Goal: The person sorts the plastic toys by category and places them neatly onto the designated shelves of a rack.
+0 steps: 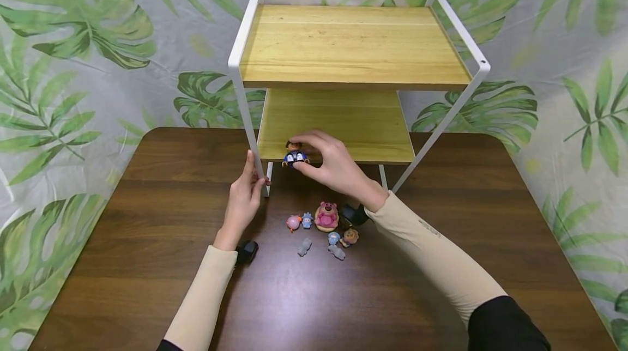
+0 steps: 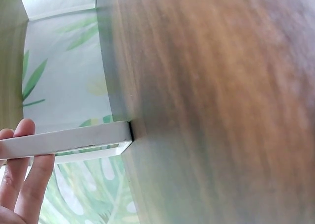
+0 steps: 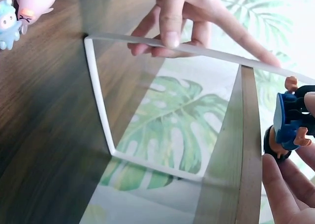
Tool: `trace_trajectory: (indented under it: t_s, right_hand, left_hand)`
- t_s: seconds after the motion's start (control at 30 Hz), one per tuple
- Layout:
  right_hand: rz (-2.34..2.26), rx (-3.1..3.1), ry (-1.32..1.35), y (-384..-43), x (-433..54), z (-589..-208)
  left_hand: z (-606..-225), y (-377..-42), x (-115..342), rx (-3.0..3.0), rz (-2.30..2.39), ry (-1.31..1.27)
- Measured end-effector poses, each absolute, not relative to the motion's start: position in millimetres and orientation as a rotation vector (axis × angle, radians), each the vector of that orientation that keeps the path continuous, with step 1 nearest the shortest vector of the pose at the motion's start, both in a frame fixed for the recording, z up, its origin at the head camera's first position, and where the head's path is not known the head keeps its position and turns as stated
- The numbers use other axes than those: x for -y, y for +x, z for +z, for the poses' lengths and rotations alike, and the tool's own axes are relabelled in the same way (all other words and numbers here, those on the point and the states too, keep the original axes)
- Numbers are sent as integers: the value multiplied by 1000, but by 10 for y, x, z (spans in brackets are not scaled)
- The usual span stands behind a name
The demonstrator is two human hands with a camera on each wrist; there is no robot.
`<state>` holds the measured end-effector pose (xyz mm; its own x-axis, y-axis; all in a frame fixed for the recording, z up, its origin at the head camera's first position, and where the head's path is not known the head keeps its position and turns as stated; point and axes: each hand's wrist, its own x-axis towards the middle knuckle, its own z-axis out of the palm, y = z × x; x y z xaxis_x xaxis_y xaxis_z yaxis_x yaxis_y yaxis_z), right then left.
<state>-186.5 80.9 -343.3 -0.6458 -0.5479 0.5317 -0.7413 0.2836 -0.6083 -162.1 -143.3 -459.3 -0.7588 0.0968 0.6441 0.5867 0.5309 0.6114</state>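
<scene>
My right hand [image 1: 333,163] pinches a small toy figure [image 1: 295,157] with dark hair and blue clothes between thumb and fingers. It is at the front left of the lower wooden shelf board [image 1: 338,127]; in the right wrist view the figure [image 3: 290,118] appears beside the board's edge [image 3: 250,150]. Whether it touches the board I cannot tell. The left hand [image 1: 240,198] holds the rack's white front left leg [image 1: 249,116] low down, thumb on one side and fingers on the other. Fingers [image 2: 37,184] on both sides of that leg show in the left wrist view.
On the brown table [image 1: 162,220], in front of the rack, lie several small toys: a pink bear [image 1: 327,217], a pink bird-like figure [image 1: 294,223], a blue figure [image 1: 307,221], a lion-like figure [image 1: 350,238] and a grey one [image 1: 305,247]. The upper board [image 1: 348,46] overhangs the lower.
</scene>
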Motion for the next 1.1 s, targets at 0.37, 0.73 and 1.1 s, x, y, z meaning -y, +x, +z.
trace_trajectory:
  t_s: [0.37, 0.73, 1.1]
  right_hand:
    - [1268, 2352, 1188, -1965, -677, -3401]
    - [1226, 2421, 1138, -2042, -561, -3380]
    - [1126, 2526, 1063, -2108, -466, -3371]
  left_hand:
    - [-4593, -1610, 1444, 2249, -1170, -558]
    - [-4584, -1617, 1446, 2245, -1181, -566]
    - [-4583, -1616, 1443, 2235, -1179, -565]
